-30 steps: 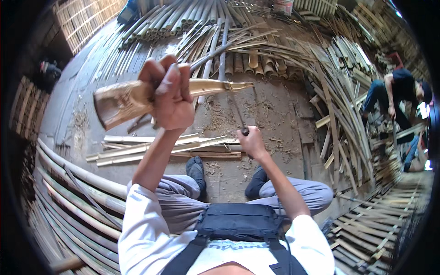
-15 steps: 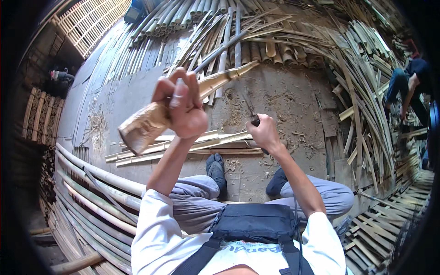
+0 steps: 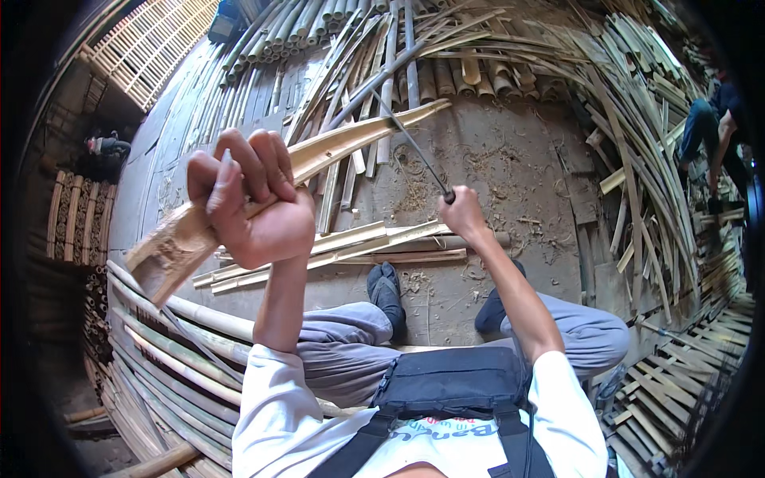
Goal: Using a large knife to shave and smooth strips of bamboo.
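Note:
My left hand is closed around a split bamboo piece, held up in the air on a slant. Its broad end with a node points to the lower left; the narrow end reaches to the upper right. My right hand grips the dark handle of a long, thin-bladed knife. The blade slants up and to the left, crossing the bamboo near its far end; whether the two touch I cannot tell. Below, several split bamboo strips lie on the floor before my feet.
Bamboo shavings litter the floor. Bamboo poles and loose strips are heaped at the back and right. Long poles run along my left side. At the far right another person bends down.
My left hand has shifted left, drawing the bamboo piece that way. The knife, blurred before, now lies across the bamboo's far part, with my right hand slightly farther right.

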Demonstrator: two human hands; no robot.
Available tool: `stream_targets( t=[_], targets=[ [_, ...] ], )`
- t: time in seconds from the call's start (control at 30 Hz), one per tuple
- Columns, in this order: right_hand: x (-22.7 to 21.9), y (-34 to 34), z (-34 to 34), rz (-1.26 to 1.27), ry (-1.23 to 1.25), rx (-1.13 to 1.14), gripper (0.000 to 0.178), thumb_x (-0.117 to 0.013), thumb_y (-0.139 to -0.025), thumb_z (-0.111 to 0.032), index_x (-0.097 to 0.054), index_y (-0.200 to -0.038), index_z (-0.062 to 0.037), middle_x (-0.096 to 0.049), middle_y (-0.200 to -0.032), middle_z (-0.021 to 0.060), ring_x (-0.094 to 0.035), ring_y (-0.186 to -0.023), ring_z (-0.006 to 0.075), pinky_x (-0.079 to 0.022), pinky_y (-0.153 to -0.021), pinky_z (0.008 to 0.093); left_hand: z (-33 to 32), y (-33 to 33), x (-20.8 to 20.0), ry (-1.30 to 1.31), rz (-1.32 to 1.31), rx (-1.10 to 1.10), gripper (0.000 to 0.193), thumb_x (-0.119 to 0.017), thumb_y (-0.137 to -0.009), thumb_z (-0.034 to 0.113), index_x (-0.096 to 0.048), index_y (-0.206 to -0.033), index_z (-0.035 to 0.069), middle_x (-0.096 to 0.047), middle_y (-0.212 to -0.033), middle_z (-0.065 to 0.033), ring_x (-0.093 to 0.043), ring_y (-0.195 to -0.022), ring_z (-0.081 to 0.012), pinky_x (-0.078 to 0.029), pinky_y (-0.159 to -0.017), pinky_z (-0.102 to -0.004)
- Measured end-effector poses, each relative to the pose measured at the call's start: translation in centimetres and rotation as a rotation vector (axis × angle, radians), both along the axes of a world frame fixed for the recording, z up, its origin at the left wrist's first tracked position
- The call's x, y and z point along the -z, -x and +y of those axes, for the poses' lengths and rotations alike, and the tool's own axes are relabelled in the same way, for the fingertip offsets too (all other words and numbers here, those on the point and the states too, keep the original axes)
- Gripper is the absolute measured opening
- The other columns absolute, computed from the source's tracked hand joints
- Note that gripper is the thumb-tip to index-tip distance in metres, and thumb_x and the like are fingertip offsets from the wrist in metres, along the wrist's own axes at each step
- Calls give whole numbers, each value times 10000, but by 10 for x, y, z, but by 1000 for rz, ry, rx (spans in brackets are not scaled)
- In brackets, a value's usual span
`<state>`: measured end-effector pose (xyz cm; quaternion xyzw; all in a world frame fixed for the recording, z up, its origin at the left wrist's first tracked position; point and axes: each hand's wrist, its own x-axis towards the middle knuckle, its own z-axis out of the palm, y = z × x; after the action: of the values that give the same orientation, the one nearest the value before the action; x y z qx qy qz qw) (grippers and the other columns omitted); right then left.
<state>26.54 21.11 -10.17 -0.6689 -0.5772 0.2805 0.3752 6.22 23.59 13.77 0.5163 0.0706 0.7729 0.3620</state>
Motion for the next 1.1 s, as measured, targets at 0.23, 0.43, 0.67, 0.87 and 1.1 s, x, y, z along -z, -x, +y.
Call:
stream_targets(
  t=[0.23,0.43,0.67,0.87,1.1],
  targets=[
    [-28,36,-9,6,-119,-76,233,-561,-839,-153,-636,-706,23,-645,-591,144,-624,-492,233,-505,-480,361,9,25,-1,45,-51,-64,306,-492,-769,163,-242,-593,182,-249,-537,6,-199,-404,-94,-188,-413,-254],
    [-24,35,-3,37,-19,-91,241,-569,-840,-163,-632,-751,52,-648,-626,183,-612,-479,255,-503,-471,365,8,34,-4,25,-71,-27,259,-474,-769,127,-264,-623,162,-247,-533,-3,-198,-403,-93,-202,-406,-248],
    [19,0,20,1,130,151,208,-581,-807,-129,-627,-731,59,-645,-632,207,-640,-522,293,-541,-532,402,-2,-2,28,-61,11,72,207,-502,-725,57,-330,-649,144,-345,-542,-30,-280,-399,-84,-281,-394,-232],
    [-48,50,-6,-56,-209,-91,190,-590,-791,-129,-614,-718,45,-639,-629,226,-660,-551,319,-560,-549,411,-15,15,-5,33,38,17,271,-488,-732,124,-255,-604,173,-273,-551,-3,-230,-426,-102,-248,-445,-240],
    [-14,15,16,107,254,35,171,-544,-834,-93,-634,-751,26,-617,-579,147,-611,-480,217,-500,-446,363,-7,4,28,-63,84,70,202,-493,-761,58,-330,-670,135,-338,-558,-44,-254,-418,-97,-278,-442,-249]
  ],
)
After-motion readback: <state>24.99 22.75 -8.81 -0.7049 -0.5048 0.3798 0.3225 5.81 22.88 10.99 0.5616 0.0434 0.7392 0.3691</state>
